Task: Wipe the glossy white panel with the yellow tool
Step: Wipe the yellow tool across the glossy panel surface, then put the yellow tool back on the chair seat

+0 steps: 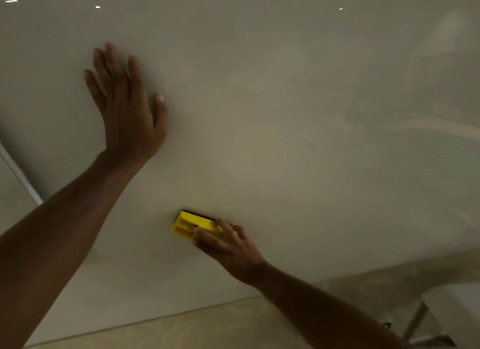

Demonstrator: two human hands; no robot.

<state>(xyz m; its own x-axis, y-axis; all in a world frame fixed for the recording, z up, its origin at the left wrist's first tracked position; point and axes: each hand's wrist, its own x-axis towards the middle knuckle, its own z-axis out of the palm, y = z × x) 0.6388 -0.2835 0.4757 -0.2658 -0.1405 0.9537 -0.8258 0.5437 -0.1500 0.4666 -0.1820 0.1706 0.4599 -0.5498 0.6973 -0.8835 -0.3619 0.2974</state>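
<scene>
The glossy white panel (285, 101) fills most of the view and reflects small ceiling lights near its top. My right hand (228, 247) grips the yellow tool (188, 224), a flat block with a dark edge strip pressed against the panel's lower middle. My fingers cover the tool's right half. My left hand (127, 104) rests flat on the panel at the upper left, fingers spread, holding nothing.
A beige tiled floor (207, 328) meets the panel's bottom edge. A white table (457, 312) with a metal leg stands at the lower right. A pale vertical seam or frame edge (20, 174) runs along the panel's left side.
</scene>
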